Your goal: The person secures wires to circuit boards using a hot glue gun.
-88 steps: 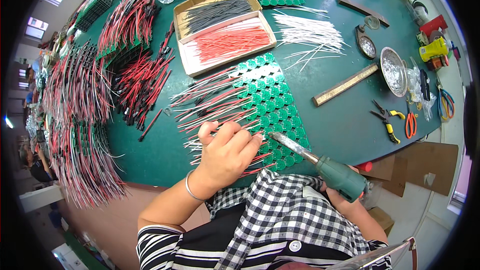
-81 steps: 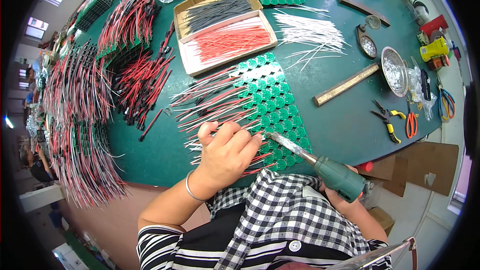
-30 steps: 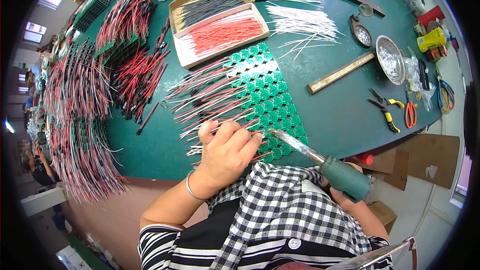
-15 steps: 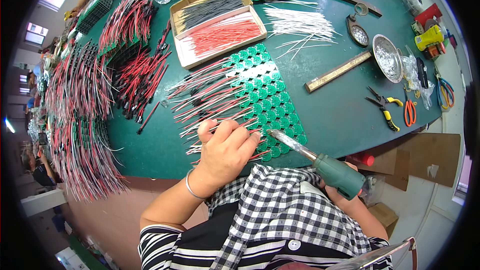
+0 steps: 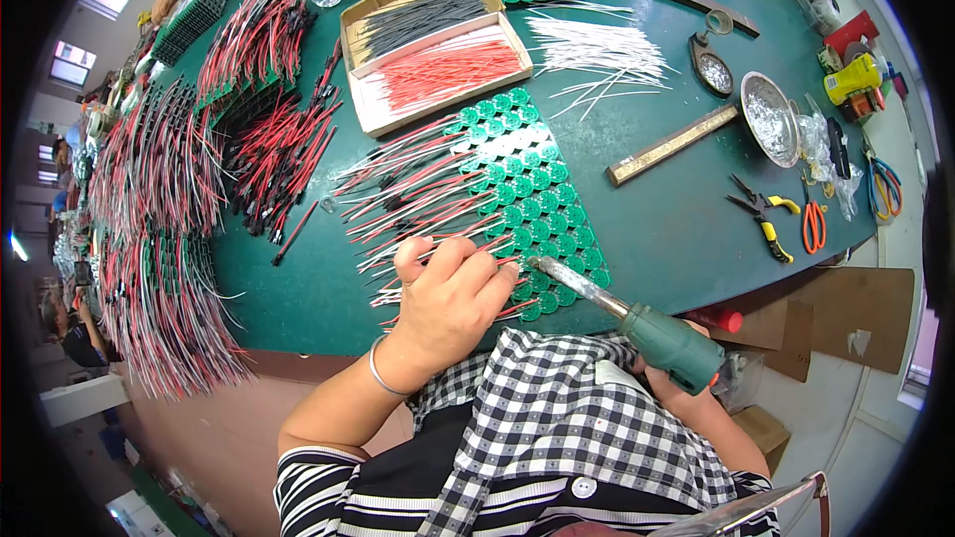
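Nearest to us, at the lower edge, our right hand (image 5: pixel 668 378) is wrapped tight around the green handle of a soldering iron (image 5: pixel 637 323), only the fingers showing beneath it; the metal tip slants up and left and meets the near end of a green panel of round cells (image 5: pixel 527 204). Just left of that, our left hand (image 5: pixel 448 298) lies on the panel's near left corner, fingers curled down over a few red and white wire leads (image 5: pixel 418 199); we cannot tell whether it pinches one of them or merely presses them flat. A thin bangle (image 5: pixel 378 378) circles that wrist. From the panel the leads fan out leftward over the green table (image 5: pixel 667 219). Right of the panel lies a long brass-coloured bar (image 5: pixel 674 144), and beyond it yellow-handled pliers (image 5: pixel 761 214) and orange-handled scissors (image 5: pixel 813 224) near the table's edge, with a round metal dish (image 5: pixel 771 119) above them. Further out stands a cardboard tray (image 5: pixel 433 45) split into two parts, black wires in the far one, red in the near one, beside a loose heap of white wires (image 5: pixel 597 45). Off to the left, finished panels bristling with red and black leads (image 5: pixel 159 199) are stacked in rows
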A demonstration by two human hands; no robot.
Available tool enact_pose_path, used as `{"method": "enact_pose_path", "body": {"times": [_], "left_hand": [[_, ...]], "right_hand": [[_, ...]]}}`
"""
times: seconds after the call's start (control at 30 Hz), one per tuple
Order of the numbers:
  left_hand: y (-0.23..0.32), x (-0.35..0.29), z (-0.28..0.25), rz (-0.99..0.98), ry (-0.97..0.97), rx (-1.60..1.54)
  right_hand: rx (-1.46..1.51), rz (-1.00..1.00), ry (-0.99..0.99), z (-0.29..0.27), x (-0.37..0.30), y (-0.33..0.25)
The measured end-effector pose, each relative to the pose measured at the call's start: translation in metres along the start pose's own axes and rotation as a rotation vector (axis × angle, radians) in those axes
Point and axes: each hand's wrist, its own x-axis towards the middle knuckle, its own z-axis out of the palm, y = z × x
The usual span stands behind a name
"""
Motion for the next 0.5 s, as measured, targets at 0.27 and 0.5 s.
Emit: {"method": "enact_pose_path", "body": {"times": [0.27,0.5], "left_hand": [[-0.002,0.002,-0.001,0.033,-0.016,-0.010],[0.000,0.001,-0.005,-0.002,-0.068,0.031]], "right_hand": [[-0.077,-0.104,0.077,-0.001,0.005,-0.007],[0.353,-0.025,0.746,-0.055,0.034,-0.009]]}}
